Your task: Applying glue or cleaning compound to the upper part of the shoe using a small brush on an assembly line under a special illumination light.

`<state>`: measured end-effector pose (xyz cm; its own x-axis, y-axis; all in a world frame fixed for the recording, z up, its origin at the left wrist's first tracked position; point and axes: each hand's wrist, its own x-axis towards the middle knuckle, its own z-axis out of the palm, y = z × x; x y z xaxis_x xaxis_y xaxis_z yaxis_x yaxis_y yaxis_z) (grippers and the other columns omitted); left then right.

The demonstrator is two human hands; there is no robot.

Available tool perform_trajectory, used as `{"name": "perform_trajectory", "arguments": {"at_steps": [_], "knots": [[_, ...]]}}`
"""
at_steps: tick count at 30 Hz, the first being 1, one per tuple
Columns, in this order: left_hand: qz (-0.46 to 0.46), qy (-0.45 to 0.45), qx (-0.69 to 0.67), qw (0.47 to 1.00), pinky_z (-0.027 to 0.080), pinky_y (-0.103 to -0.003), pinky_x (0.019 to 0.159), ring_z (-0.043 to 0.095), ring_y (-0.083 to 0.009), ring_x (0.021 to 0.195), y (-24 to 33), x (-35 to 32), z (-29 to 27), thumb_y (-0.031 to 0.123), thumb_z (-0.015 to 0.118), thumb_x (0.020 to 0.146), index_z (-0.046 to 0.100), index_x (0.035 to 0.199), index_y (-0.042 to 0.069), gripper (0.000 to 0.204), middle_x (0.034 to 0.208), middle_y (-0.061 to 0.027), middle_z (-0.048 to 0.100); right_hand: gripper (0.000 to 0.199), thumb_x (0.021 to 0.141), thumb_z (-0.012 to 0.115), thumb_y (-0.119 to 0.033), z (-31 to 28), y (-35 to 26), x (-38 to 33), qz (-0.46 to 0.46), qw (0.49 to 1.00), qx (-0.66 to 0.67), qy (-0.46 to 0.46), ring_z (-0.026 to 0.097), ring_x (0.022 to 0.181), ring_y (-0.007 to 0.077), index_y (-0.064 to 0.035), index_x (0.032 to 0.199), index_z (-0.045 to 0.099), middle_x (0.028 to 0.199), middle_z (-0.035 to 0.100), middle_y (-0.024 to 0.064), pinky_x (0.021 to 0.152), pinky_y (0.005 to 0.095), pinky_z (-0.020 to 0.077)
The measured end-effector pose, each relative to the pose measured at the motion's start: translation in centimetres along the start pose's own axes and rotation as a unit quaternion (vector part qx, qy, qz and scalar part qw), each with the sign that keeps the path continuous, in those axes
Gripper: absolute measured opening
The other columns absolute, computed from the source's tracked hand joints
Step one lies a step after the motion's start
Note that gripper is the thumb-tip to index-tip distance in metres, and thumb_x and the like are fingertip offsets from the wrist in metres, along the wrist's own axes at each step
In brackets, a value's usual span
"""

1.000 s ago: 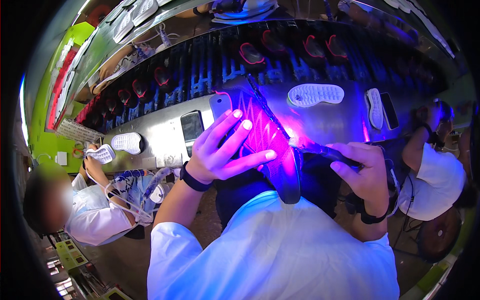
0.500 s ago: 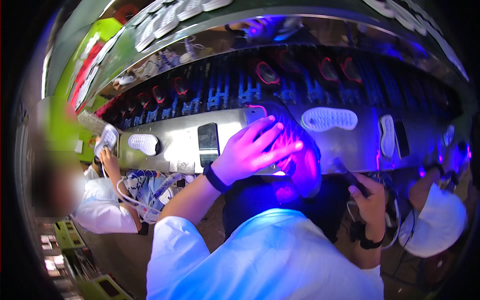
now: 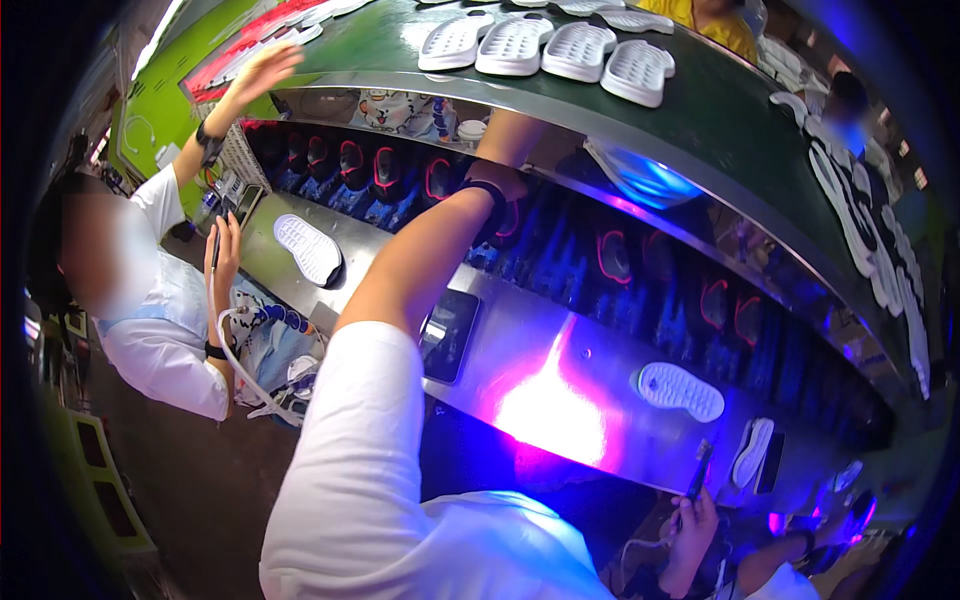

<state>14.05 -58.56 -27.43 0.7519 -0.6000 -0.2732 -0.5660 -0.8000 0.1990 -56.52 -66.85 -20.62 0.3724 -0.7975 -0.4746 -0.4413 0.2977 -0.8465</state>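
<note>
L arm reaches up & fwd across the steel bench (image 3: 622,352); L hand (image 3: 500,178) lies at the rack, by the shelf edge, its fingers out of sight, so spread vs. closed can't be told. Nearest it: a dark, red-edged shoe upper (image 3: 508,222), just beside the wrist, one of a row of similar pcs. standing in the rack behind the bench; contact unclear. R hand (image 3: 692,520), low R, is closed round the handle of a slim dark brush (image 3: 704,462), bristle end up, near a white sole (image 3: 752,452) that lies beside a dark phone (image 3: 771,462). Handling (judged): brush light & stiff in the handle, best held mid-handle, clear of the bristles, which may be wet; upper prob. light, w/ soft, pliable walls, not fragile but easily smudged, best taken by the heel or collar rim; sole prob. light, rubbery, springy, gripped by its side edges. Hard to make out: L fingertips & whatever they may touch; R thumb/finger detail (small, dim); rack interior, v. dark; bench centre, washed out by violet glare (image 3: 555,415); skin-toned shape above L wrist, poss. a reflection; R forearm, mostly cut off at the lower edge.
</note>
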Motion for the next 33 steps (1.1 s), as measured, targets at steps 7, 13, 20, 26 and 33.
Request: {"name": "perform_trajectory", "arguments": {"at_steps": [7,13,20,26,33], "knots": [[0.058,0.059,-0.051,0.995,0.051,-0.037,0.099,0.063,-0.0253,0.119,5.8,6.7,3.0,0.043,0.062,0.084,0.064,0.129,0.014,0.053,0.138,-0.0086,0.060,0.042,0.096,0.058,-0.006,1.3,-0.5,0.1,0.009,1.000,-0.002,0.001,0.050,0.050,0.0064,-0.0004,0.138,0.052,0.088,0.067,0.0081,0.041,0.0210,0.0359],[0.094,0.086,-0.079,0.989,0.050,-0.038,0.101,0.061,-0.0259,0.123,19.8,0.3,7.6,0.043,0.059,0.087,0.061,0.133,0.015,0.053,0.142,-0.0085,0.056,0.041,0.096,0.058,-0.006,1.6,1.2,3.1,-0.021,0.998,0.016,0.058,0.051,0.051,0.0066,0.0005,0.136,0.052,0.086,0.066,0.0073,0.041,0.0206,0.0348],[0.034,0.002,-0.048,0.998,0.051,-0.041,0.099,0.061,-0.0293,0.123,18.7,-2.1,6.1,0.043,0.053,0.089,0.064,0.129,0.015,0.050,0.130,-0.0116,0.065,0.038,0.097,0.059,-0.007,5.7,-0.3,5.9,-0.043,0.997,0.058,0.020,0.050,0.051,0.0064,-0.0004,0.134,0.053,0.086,0.065,0.0061,0.041,0.0204,0.0353],[0.051,0.053,-0.085,0.994,0.039,-0.041,0.112,0.049,-0.0286,0.136,10.9,1.0,5.9,0.054,0.049,0.090,0.051,0.143,0.017,0.064,0.144,-0.0134,0.055,0.042,0.096,0.060,-0.007,3.4,1.7,5.4,-0.039,0.996,0.081,-0.005,0.050,0.051,0.0054,-0.0012,0.137,0.053,0.088,0.066,0.0067,0.041,0.0202,0.0369],[0.106,0.049,-0.167,0.979,0.059,-0.041,0.076,0.066,-0.0227,0.107,15.6,5.5,7.4,0.042,0.060,0.089,0.061,0.126,0.013,0.047,0.115,-0.0153,0.066,0.040,0.096,0.059,-0.005,1.5,1.5,4.6,-0.035,0.995,0.087,0.036,0.052,0.049,0.0058,-0.0015,0.136,0.054,0.084,0.068,0.0062,0.040,0.0202,0.0394]]}}
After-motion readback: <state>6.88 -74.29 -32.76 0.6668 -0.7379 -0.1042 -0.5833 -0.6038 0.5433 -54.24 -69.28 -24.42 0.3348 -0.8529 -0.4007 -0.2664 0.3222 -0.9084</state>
